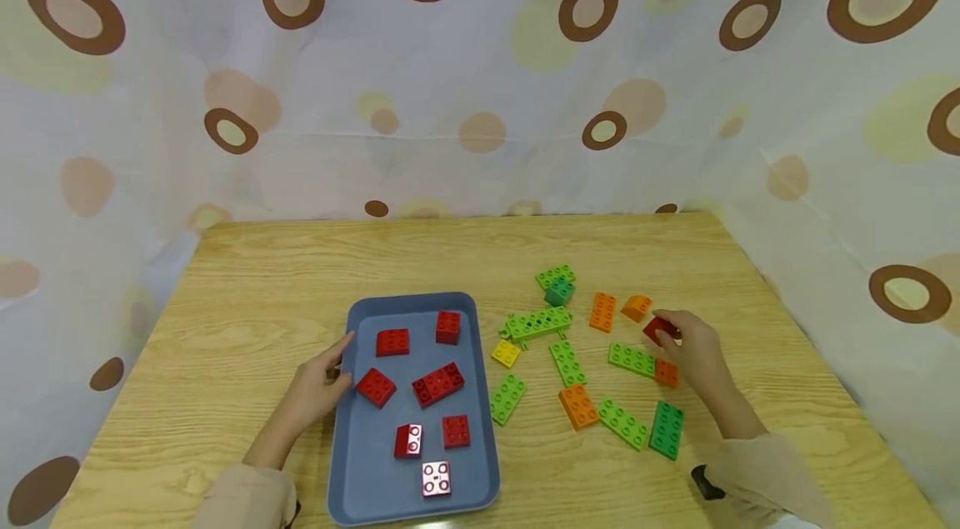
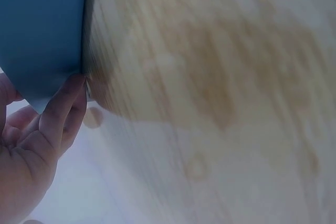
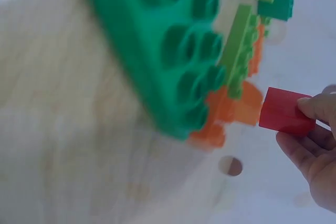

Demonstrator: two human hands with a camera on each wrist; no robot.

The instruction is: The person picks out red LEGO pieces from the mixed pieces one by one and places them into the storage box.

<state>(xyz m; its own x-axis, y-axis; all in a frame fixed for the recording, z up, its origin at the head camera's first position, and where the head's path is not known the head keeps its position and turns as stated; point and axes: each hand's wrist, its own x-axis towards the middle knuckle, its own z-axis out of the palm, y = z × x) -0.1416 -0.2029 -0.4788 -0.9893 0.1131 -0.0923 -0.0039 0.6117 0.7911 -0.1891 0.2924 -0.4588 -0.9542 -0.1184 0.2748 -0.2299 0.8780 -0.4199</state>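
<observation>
On the left, my left hand [image 1: 315,389] holds the left side of a blue-grey tray [image 1: 339,462]. In the left wrist view its bent fingers [image 2: 62,100] touch the tray's outer wall [image 2: 44,30]. Several red building bricks lie apart in the tray, among them a long one [image 1: 438,384] near the middle. At the right, my right hand [image 1: 693,346] pinches a red brick [image 3: 283,110] between thumb and fingers, near the orange curved brick [image 1: 637,307]. Part of the held brick is hidden by the fingers in the head view.
Loose bricks lie right of the tray: light green ones [image 1: 567,363], orange ones [image 1: 579,406], a yellow one [image 1: 506,352] and a dark green one [image 1: 666,430]. A green brick [image 1: 560,291] stands at the back. Patterned cloth [image 1: 480,79] hangs behind the wooden table [image 1: 285,262].
</observation>
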